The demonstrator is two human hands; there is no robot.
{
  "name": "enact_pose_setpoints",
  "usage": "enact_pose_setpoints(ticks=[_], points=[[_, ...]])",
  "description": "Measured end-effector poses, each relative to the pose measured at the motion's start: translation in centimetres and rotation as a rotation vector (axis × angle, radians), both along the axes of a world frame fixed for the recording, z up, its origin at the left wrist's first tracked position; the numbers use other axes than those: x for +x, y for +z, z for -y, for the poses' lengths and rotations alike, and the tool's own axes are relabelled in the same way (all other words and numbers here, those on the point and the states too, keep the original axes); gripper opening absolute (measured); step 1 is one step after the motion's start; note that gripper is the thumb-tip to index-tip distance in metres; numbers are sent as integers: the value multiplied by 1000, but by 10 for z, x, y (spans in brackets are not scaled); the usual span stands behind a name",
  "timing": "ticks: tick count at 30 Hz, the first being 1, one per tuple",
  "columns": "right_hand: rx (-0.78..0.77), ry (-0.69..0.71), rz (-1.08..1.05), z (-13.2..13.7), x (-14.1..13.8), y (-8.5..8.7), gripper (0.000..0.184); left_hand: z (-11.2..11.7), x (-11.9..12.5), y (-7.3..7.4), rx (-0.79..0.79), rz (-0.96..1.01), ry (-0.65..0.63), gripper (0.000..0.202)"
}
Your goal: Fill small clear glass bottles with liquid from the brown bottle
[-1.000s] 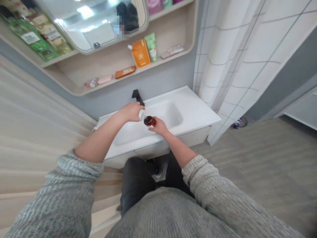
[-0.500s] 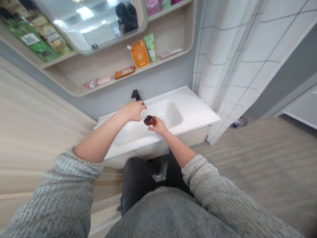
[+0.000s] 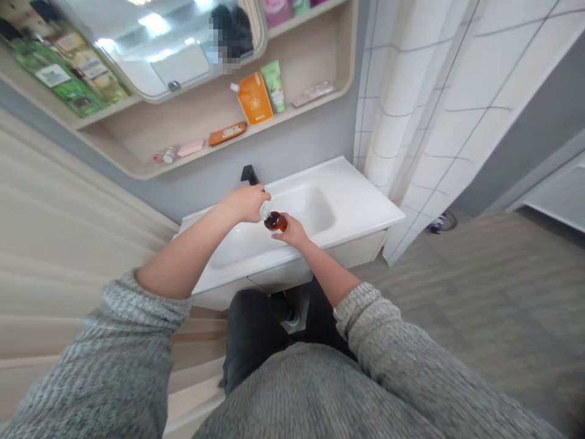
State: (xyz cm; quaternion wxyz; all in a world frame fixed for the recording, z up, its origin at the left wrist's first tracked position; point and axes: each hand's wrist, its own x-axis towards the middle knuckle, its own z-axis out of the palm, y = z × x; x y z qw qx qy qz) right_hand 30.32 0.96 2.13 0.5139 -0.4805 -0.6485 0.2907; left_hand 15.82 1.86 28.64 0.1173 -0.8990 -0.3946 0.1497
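Note:
Over the white sink (image 3: pixel 365 207), my right hand (image 3: pixel 292 233) grips a small amber bottle (image 3: pixel 276 221) tilted on its side. My left hand (image 3: pixel 247 202) is closed round the bottle's pale cap (image 3: pixel 264 210) at its upper end. A black tap (image 3: pixel 249 175) stands just behind my left hand. Both forearms are bare, with grey knit sleeves pushed up.
A wooden shelf (image 3: pixel 256 131) above the sink carries an orange pouch (image 3: pixel 251 97), a green tube (image 3: pixel 275 86) and small flat packs. A mirror (image 3: pixel 159 42) hangs above it. A white checked curtain (image 3: pixel 425 110) hangs at the right. Grey floor (image 3: pixel 479 292) lies right of the basin.
Both hands stay on the bottle over the basin; the view has shifted slightly, and my left hand has turned a little on the cap.

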Motion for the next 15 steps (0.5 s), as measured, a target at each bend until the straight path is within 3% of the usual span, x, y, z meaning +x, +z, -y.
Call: enact_pose_setpoints(ticks=[15], points=[[2, 18, 0, 2, 1, 4, 78, 11, 15, 8, 8, -101, 31, 59]])
